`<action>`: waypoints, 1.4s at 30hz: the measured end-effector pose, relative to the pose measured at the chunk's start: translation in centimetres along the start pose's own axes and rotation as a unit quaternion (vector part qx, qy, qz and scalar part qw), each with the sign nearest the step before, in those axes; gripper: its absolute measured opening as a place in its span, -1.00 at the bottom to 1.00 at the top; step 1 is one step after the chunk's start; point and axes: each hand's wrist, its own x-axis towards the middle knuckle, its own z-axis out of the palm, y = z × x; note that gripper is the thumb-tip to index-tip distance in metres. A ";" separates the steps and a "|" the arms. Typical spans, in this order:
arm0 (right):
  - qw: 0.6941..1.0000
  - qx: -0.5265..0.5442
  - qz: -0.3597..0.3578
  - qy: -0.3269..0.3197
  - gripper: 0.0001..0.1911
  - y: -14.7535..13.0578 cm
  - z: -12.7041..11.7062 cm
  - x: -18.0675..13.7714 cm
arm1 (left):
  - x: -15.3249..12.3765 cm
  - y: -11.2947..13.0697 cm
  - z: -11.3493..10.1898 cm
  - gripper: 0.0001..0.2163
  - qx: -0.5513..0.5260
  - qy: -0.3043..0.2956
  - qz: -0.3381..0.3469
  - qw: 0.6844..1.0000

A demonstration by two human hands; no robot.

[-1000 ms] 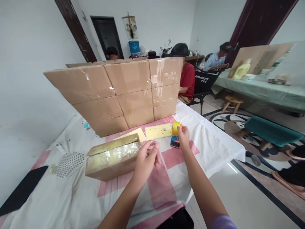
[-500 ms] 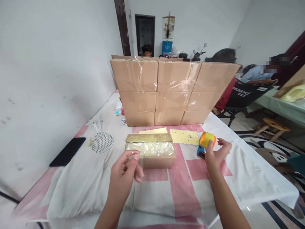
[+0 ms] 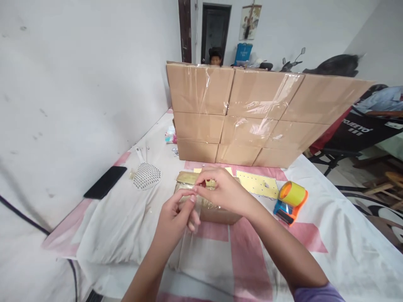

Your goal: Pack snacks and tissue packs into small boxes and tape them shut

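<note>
1. Left hand and right hand: both grips pinched together, seemingly on clear tape, at the cardboard box.
2. Box on counter; tape dispenser to its right, untouched.
3. Step reads as tape handling; next move calls for steady pinches, no folding.

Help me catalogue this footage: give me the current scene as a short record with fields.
Box: small cardboard box on a pink-and-white cloth
Hands: left hand and right hand close together, partly hiding the box; whether they hold anything is unclear
Right: tape dispenser with yellow roll, near a dotted yellow sheet
Left: white perforated paddle with handle, flat black slab
Behind: large cardboard panel, standing
</note>
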 end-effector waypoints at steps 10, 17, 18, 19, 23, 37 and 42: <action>0.993 0.098 0.027 0.061 -0.81 -1.0 -3.2 2.2 | -1.5 -2.5 -7.4 -0.55 0.053 0.174 0.012 0.983; 0.970 0.215 0.053 -0.104 -0.74 -3.6 -3.9 3.6 | -1.4 -1.9 -7.3 -0.76 0.055 0.358 0.189 0.913; 0.966 0.222 0.061 -0.118 -0.74 -3.6 -3.5 3.9 | -1.3 -2.0 -7.2 -0.79 0.057 0.373 0.230 0.897; 0.963 0.224 0.072 -0.128 -0.74 -3.4 -3.1 4.2 | -1.2 -2.1 -7.2 -0.83 0.066 0.384 0.275 0.879; 0.961 0.199 0.127 -0.143 -0.72 -0.6 -0.9 6.0 | -0.4 -3.1 -7.1 -0.79 0.212 0.321 0.456 0.802; 0.952 -0.238 0.162 -0.107 -0.62 4.5 3.1 8.9 | 1.4 -7.3 -5.4 -0.61 0.438 0.133 0.442 0.772; 0.884 -0.395 0.245 0.046 -0.50 9.3 -2.0 9.2 | 1.4 -7.6 -5.5 -0.61 0.414 0.128 0.434 0.790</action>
